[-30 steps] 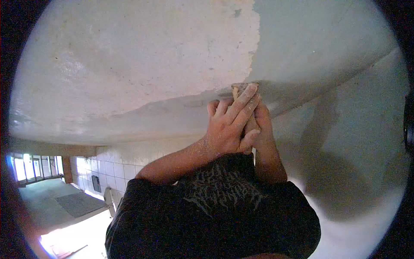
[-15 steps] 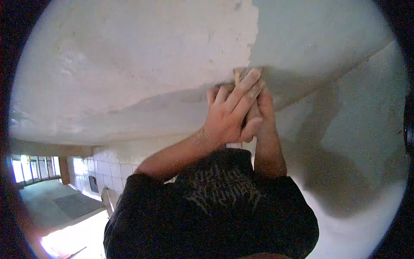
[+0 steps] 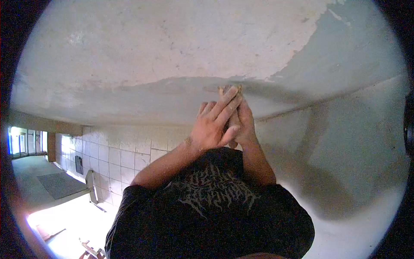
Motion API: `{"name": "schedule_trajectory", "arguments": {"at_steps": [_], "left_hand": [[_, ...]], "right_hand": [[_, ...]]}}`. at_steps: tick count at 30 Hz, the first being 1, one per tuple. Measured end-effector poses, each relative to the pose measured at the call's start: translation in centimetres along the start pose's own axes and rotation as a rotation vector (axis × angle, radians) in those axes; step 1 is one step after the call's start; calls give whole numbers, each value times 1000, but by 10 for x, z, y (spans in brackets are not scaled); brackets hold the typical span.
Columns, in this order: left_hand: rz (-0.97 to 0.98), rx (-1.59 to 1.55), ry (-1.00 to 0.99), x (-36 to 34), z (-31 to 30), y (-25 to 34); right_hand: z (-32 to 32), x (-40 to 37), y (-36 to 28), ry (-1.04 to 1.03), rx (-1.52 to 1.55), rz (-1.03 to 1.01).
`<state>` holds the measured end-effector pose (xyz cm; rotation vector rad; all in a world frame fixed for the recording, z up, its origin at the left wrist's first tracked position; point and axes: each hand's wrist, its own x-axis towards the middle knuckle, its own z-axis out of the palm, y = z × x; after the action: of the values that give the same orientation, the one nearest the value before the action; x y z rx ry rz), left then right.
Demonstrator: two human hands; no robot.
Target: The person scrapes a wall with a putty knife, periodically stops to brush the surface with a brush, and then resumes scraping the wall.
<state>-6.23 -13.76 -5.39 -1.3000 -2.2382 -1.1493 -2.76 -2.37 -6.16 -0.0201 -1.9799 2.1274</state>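
Note:
My left hand (image 3: 212, 129) lies over my right hand (image 3: 246, 123), its fingers stretched up and pressing near the front of a tool. That tool looks like a putty knife (image 3: 227, 88); only its broad, pale-edged front end shows, and the rest is hidden by my fingers. My right hand is closed around it from the right side. The tool's front end is at a smooth grey patch (image 3: 172, 86) on the plastered surface (image 3: 194, 39), close to the border with the whiter plaster. Pale dust or plaster coats my fingertips.
A seam (image 3: 310, 105) separates the surface above from the adjoining wall (image 3: 366, 142), which carries my shadow. At lower left are white wall tiles (image 3: 116, 162), a barred window (image 3: 28, 140), a grey ledge (image 3: 56, 185) and a bright floor (image 3: 64, 224).
My hands and the tool have moved left and lower in the view, along the grey patch. The view itself has also shifted, showing more tiles at left.

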Motion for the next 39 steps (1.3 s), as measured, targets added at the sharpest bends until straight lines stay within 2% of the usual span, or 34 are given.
{"name": "schedule_trajectory", "arguments": {"at_steps": [1, 3, 4, 5, 7, 8, 9, 11, 12, 15, 19, 21, 22, 23, 25, 29, 31, 32, 34, 35, 37, 39], "left_hand": [[6, -17, 37, 1, -6, 0], [11, -1, 22, 10, -15, -1], [27, 23, 14, 11, -17, -1], [35, 24, 13, 8, -16, -2], [34, 67, -75, 5, -13, -6], [40, 69, -73, 8, -13, -9], [72, 52, -37, 9, -12, -9], [82, 12, -18, 4, -8, -10], [66, -3, -19, 3, -8, -9], [77, -32, -5, 2, -2, -13], [94, -19, 8, 6, 4, -16], [100, -28, -1, 5, 4, -18], [116, -26, 9, 9, 3, -20], [129, -24, 5, 12, 1, -21], [168, -11, 90, 15, 5, -22], [208, 22, 107, 25, -1, -19], [190, 16, 88, 20, 2, -18], [179, 46, 75, 16, 1, -17], [162, 13, 67, 22, -6, -10], [169, -15, 78, 26, -7, -8], [167, -19, 82, 15, 0, -9], [180, -14, 88, 20, 2, -18]], "right_hand": [[-1, 5, 6, 2, -1, 10], [-1, 14, 17, -192, 694, -56], [8, 9, 4, 9, 294, -44], [14, 8, 10, 13, 294, -50], [19, 11, 29, 215, 751, 95], [14, 11, 37, 254, 484, -5], [10, 11, 35, 257, 482, -4], [4, 5, 34, 48, 703, -40], [9, 2, 26, 150, 211, -68], [7, 3, 36, 193, 222, 18], [6, 5, 28, 189, 211, 2], [10, 4, 20, 242, 61, -34], [12, 6, 11, 234, -125, 7], [12, 10, 1, 242, -121, -2], [6, 15, -5, 119, -40, 23], [10, 16, 5, 218, 77, -13], [10, 14, 5, 232, -332, -221], [7, 15, 2, 230, -327, -221], [6, 11, -21, 63, 36, 96], [6, 7, -18, 60, 36, 103], [7, 7, -8, 186, -61, -4], [13, 14, -8, 226, -140, -88]]}}
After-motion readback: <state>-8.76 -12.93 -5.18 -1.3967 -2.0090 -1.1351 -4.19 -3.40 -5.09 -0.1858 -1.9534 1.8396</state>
